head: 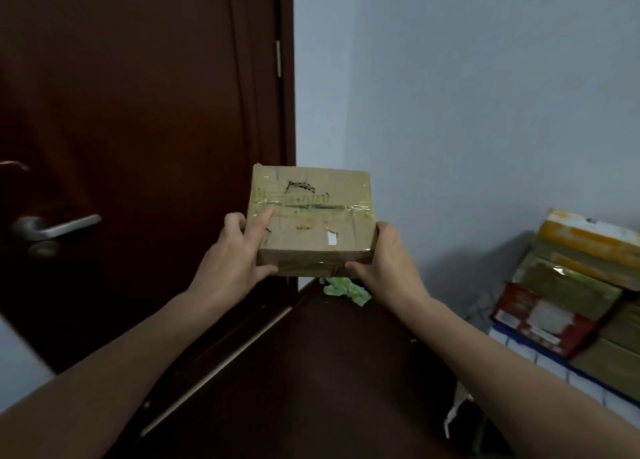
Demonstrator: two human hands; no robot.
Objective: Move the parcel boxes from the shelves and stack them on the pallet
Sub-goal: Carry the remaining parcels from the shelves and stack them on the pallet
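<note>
both hands grip 1 taped cardboard parcel box [311, 219] in mid-air – left hand [232, 261] and right hand [388, 261] curled round its near corners – stacked boxes [568, 285] at right

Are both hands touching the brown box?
Touching. The head view shows the left hand gripping the brown box on its left side, finger on top, and the right hand gripping its right corner.

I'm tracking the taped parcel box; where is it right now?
Centre of the head view: the parcel box is held between left hand and right hand, in front of the dark door, above a green scrap.
</note>
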